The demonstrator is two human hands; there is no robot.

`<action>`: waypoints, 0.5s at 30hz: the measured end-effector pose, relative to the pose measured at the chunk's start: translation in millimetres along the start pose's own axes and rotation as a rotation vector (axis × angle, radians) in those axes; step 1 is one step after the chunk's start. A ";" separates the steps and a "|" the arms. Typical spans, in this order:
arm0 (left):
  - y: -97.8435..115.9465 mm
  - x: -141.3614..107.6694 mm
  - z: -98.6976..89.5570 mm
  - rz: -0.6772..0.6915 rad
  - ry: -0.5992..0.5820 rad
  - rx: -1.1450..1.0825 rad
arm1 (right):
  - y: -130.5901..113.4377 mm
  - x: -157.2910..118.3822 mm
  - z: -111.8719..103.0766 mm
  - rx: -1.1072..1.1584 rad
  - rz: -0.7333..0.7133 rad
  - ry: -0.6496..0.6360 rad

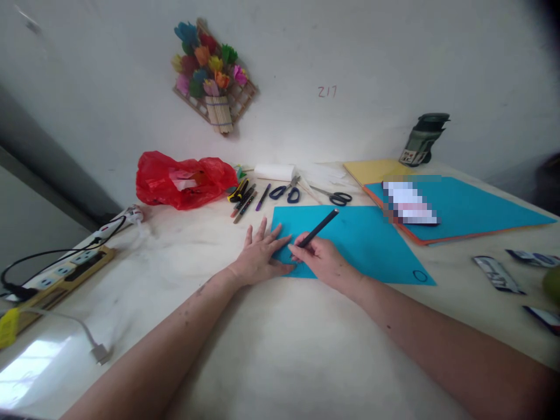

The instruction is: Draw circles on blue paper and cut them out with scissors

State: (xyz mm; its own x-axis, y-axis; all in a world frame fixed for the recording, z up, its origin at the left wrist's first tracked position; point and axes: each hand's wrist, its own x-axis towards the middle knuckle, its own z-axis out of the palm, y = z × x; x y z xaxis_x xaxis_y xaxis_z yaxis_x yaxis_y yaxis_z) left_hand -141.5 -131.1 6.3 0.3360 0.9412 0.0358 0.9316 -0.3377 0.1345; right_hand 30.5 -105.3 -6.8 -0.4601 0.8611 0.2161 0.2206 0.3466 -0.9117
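A blue sheet of paper [367,239] lies flat on the table, with a small dark oval [420,276] drawn near its lower right corner. My left hand [263,254] rests with fingers spread over the sheet's left edge. Gripped in my right hand [321,259] is a black pen [321,227], tilted up to the right. Its tip is low over the paper beside my left thumb, where faint dark marks show; whether it touches cannot be made out.
Behind the sheet lie scissors [286,190], black-handled scissors [340,197], several markers and a red plastic bag [186,181]. To the right are stacked coloured sheets [472,204] with a phone [411,203], a green bottle [423,140] and small packets [497,275]. A power strip [65,271] sits left.
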 end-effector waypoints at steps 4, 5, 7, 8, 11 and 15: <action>-0.7 0.5 0.9 -0.017 -0.011 -0.008 | -3.2 1.9 -4.1 0.064 -0.003 0.053; -0.6 0.6 0.6 -0.023 -0.014 -0.010 | -3.4 2.2 -5.5 0.028 -0.006 0.064; -0.1 0.9 -0.2 -0.032 -0.021 -0.016 | -2.9 2.9 -8.0 -0.069 -0.012 0.075; 0.1 1.1 -0.6 -0.036 -0.028 -0.019 | -2.3 3.2 -9.0 -0.115 -0.009 0.074; 0.3 1.9 -1.2 -0.050 -0.049 -0.028 | -0.7 3.4 -10.5 -0.200 0.009 0.065; 0.6 2.3 -1.6 -0.064 -0.058 -0.040 | -0.9 2.5 -11.1 -0.259 0.009 0.055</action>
State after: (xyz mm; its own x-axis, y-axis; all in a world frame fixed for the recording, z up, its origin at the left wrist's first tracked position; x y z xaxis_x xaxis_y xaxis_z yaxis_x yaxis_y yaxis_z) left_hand -140.4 -129.1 8.0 0.2845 0.9582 -0.0313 0.9456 -0.2750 0.1739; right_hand 38.7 -99.3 -1.6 -0.4115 0.8809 0.2337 0.4401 0.4166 -0.7955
